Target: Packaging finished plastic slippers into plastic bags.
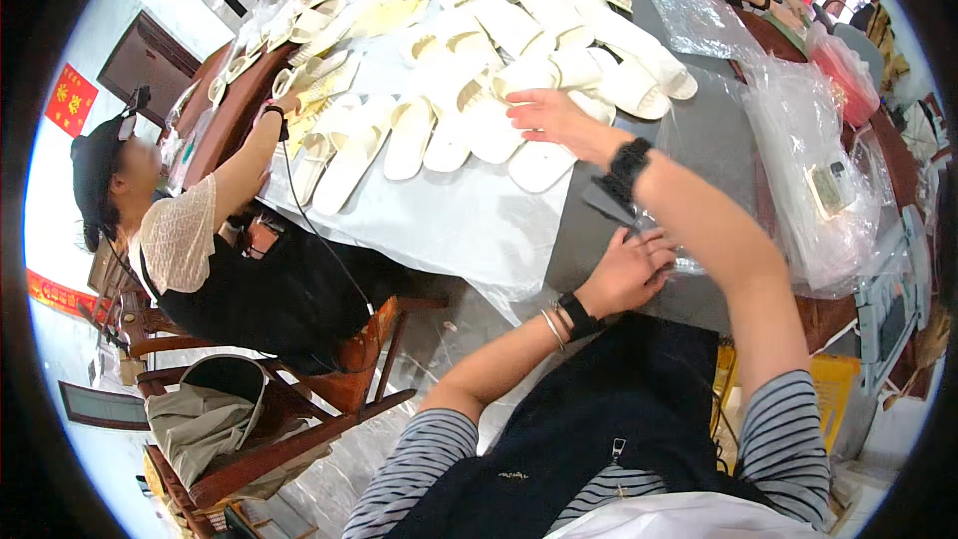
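Observation:
White slippers [489, 120] lie in pairs and piles across the table, many on a white plastic sheet [479, 230]. My right hand [559, 123] is stretched out over the near right side of the slippers, fingers extended and apart, holding nothing I can see. Just below its palm lies a white slipper [541, 167]. Close to the table's near edge, my left hand [631, 269] has its fingers bent over a piece of clear plastic [687, 262], which looks like a bag; the hand partly hides it. Both wrists wear black bands.
Clear plastic bags [803, 170] are heaped on the right of the table, with a phone-like object [826, 190] on them. At the left, a co-worker [190, 210] reaches toward the slippers. Other people sit across the table. A wooden chair [289, 419] stands at lower left.

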Motion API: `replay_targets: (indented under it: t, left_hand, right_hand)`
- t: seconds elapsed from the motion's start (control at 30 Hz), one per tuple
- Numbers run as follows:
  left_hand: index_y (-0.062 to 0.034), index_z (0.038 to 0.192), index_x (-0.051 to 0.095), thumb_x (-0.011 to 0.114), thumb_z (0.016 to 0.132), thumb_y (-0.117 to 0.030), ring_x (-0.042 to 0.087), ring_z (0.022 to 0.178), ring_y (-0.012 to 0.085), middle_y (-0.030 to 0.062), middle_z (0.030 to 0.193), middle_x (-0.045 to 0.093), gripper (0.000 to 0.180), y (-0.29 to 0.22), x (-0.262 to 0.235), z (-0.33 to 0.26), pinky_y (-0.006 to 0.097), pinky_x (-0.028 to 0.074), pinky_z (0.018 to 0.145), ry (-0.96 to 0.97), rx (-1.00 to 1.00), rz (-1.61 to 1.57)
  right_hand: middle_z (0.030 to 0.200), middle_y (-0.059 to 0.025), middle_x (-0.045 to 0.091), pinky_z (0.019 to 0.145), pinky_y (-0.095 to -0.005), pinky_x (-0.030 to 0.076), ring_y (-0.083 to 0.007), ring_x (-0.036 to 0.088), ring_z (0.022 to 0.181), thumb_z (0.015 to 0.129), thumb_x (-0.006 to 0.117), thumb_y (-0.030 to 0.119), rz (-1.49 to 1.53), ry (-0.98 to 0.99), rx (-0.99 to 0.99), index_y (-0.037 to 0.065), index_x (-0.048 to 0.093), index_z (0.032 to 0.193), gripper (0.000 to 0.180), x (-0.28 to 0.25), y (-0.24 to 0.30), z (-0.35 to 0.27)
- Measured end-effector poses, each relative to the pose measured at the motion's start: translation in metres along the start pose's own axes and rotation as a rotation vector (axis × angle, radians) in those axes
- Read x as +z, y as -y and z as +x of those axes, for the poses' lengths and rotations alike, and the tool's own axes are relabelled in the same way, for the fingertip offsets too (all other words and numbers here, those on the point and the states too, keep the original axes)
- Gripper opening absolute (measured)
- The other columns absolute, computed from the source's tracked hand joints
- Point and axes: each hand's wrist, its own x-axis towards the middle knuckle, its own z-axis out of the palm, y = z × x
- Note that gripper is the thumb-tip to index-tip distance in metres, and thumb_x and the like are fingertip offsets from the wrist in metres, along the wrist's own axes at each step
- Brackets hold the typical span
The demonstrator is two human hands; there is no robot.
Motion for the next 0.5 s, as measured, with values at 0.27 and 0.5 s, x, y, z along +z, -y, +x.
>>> replay_targets:
  t: [0.27,0.5]
  left_hand:
    - [-0.0071,0.130,0.058,0.066,0.088,-0.023,0.049,0.130,0.0349,0.0138,0.136,0.057,0.046,-0.002,0.010,0.008,0.048,0.036,0.110,-0.072,0.089,-0.262]
    - [-0.0041,0.127,0.060,0.065,0.091,-0.026,0.055,0.122,0.0356,0.0160,0.129,0.061,0.043,0.005,0.004,-0.003,0.047,0.041,0.104,-0.062,-0.035,-0.321]
  right_hand:
    - [0.143,-0.0159,0.043,0.102,-0.0456,0.044,-0.0263,0.044,0.128,0.079,0.073,0.019,-0.113,-0.158,-0.245,0.013,0.058,0.125,0.049,0.048,-0.043,0.079]
    - [0.146,-0.0223,0.042,0.106,-0.0521,0.037,-0.0398,0.035,0.137,0.067,0.081,0.023,-1.049,-0.636,-0.131,0.020,0.045,0.140,0.081,0.075,-0.051,0.058]
